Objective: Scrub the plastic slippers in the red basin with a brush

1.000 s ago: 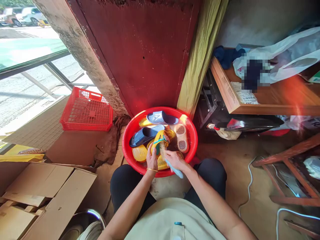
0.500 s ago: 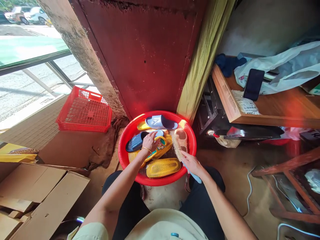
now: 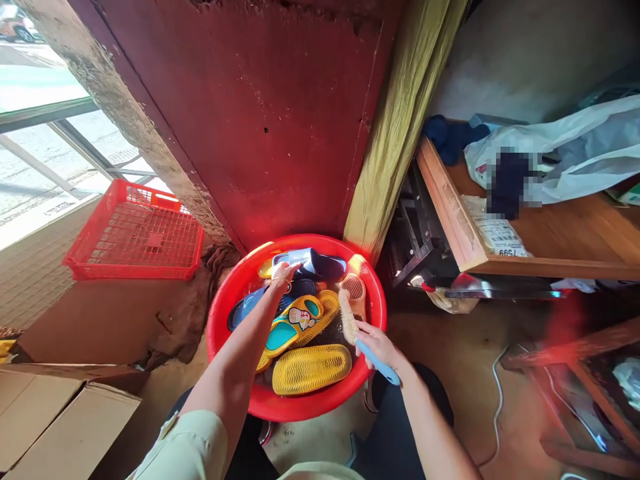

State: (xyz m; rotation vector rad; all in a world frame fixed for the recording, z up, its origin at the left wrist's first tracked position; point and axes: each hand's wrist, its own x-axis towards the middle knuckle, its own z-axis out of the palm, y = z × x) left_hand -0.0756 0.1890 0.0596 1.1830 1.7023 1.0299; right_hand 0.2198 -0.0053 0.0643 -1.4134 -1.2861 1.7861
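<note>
A red basin (image 3: 220,280) holds several slippers. At its far side my left hand (image 3: 285,272) is closed on the near edge of a blue-grey slipper (image 3: 307,259); the fingertips are partly hidden. My right hand (image 3: 374,341) grips a scrub brush (image 3: 383,365) by its blue handle, the pale bristles over the basin's right part. Below my left hand lies a yellow slipper (image 3: 303,320) with a green inside and a cartoon figure. Nearer me another yellow slipper (image 3: 313,369) shows its zigzag sole. A dark blue slipper (image 3: 245,308) is partly covered by my left forearm, and a beige slipper (image 3: 356,288) rests at the right.
Behind the basin stands a dark red door panel (image 3: 280,167) beside a yellow curtain (image 3: 400,133). A red plastic crate (image 3: 135,233) is at the left, above cardboard boxes (image 3: 65,420). To the right are a wooden desktop (image 3: 565,233) and a wooden stool (image 3: 580,373).
My left hand has moved from the middle slippers to the blue-grey slipper at the far side. My right hand keeps the brush. The view has shifted, and the basin appears larger and lower.
</note>
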